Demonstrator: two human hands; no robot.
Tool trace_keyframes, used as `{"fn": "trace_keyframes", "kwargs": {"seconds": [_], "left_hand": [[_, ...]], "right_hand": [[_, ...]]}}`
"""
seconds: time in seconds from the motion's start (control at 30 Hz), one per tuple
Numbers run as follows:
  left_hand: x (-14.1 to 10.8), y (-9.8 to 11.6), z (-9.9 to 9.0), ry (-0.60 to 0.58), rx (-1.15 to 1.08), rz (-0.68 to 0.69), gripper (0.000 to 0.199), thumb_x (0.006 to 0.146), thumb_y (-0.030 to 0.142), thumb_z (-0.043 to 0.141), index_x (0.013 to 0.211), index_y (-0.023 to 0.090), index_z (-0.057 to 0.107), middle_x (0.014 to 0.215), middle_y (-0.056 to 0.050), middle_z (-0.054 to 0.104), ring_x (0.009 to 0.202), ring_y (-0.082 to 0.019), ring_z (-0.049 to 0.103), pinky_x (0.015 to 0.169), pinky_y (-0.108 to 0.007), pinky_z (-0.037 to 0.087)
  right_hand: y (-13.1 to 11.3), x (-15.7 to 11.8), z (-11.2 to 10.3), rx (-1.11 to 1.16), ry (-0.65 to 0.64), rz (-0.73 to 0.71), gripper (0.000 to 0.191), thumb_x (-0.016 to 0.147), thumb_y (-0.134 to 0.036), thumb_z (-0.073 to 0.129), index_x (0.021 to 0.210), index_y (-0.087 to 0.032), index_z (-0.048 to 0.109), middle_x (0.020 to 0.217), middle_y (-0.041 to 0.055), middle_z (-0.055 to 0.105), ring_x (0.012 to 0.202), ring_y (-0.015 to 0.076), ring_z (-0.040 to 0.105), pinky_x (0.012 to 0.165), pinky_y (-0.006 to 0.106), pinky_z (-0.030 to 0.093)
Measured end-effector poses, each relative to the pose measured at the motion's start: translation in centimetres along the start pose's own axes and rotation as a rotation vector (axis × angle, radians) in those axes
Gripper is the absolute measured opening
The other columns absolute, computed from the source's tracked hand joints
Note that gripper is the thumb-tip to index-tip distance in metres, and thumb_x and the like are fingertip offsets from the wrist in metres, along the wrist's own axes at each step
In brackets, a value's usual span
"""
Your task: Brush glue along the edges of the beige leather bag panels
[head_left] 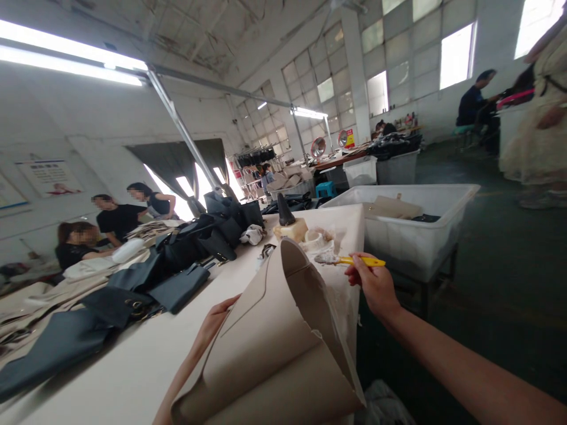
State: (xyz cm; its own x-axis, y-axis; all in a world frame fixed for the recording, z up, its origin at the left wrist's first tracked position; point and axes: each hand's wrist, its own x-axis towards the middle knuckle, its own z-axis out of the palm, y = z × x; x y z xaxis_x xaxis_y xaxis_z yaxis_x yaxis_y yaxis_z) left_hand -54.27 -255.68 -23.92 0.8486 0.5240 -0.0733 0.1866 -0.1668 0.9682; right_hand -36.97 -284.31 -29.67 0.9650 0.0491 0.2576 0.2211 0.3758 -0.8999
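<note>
Beige leather panel (261,348), curled into a light, springy cone and best held along its edge, sits over the white-topped worktable (133,378) in the wide, cupping grip of the left hand (217,323), while the right hand (371,284) narrowly pinches a yellow-handled spreader (357,261).

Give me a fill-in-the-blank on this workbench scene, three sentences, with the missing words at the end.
The tool in the right hand has a ____ handle. The curled beige panel is held by the ____ hand. The white plastic tub stands to the ____ of the long white table.

Missing words: yellow; left; right.
</note>
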Motion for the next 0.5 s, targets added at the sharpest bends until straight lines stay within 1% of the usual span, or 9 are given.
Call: {"fn": "trace_keyframes", "kwargs": {"seconds": [0.07,0.2,0.37,0.43,0.5], "left_hand": [[0.0,0.1,0.0,-0.005,0.027,-0.005,0.044,0.048,0.021,0.067,0.091,0.010,0.071,0.098,-0.012,0.069,0.091,-0.029,0.063,0.078,-0.033,0.048],[-0.1,0.3,0.2,0.009,0.022,-0.005,0.043,0.046,0.018,0.065,0.088,0.010,0.071,0.104,-0.012,0.067,0.099,-0.030,0.060,0.076,-0.032,0.049],[0.1,0.6,0.7,0.069,0.032,0.015,0.041,0.038,0.020,0.063,0.077,0.011,0.072,0.105,-0.013,0.067,0.105,-0.034,0.056,0.083,-0.035,0.047],[0.1,0.8,1.0,0.078,0.048,0.003,0.043,0.037,0.020,0.062,0.078,0.011,0.072,0.100,-0.013,0.068,0.105,-0.035,0.056,0.087,-0.038,0.045],[-0.1,1.0,1.2,0.078,0.055,0.004,0.044,0.037,0.019,0.061,0.078,0.011,0.072,0.097,-0.013,0.069,0.105,-0.035,0.056,0.093,-0.039,0.041]], "right_hand": [[-0.2,-0.2,-0.4,-0.084,-0.041,-0.046,0.048,0.076,-0.055,0.057,0.097,-0.011,0.055,0.062,0.0023,0.058,0.049,0.0104,0.052,0.046,0.020,0.045],[-0.2,-0.2,-0.5,-0.215,-0.155,-0.109,0.045,0.080,-0.054,0.052,0.095,-0.012,0.055,0.060,0.0021,0.058,0.047,0.0108,0.052,0.046,0.020,0.044],[0.5,1.1,-0.4,-0.396,-0.282,-0.157,0.037,0.084,-0.047,0.048,0.093,-0.012,0.057,0.056,-0.0001,0.056,0.044,0.0097,0.051,0.044,0.019,0.042],[0.4,1.4,-0.9,-0.466,-0.326,-0.151,0.036,0.084,-0.045,0.046,0.093,-0.012,0.057,0.054,-0.0006,0.056,0.043,0.0098,0.051,0.044,0.018,0.042],[0.0,1.3,-1.7,-0.525,-0.372,-0.147,0.036,0.084,-0.045,0.046,0.088,-0.012,0.059,0.054,-0.0001,0.056,0.042,0.0097,0.051,0.043,0.018,0.042]]}}
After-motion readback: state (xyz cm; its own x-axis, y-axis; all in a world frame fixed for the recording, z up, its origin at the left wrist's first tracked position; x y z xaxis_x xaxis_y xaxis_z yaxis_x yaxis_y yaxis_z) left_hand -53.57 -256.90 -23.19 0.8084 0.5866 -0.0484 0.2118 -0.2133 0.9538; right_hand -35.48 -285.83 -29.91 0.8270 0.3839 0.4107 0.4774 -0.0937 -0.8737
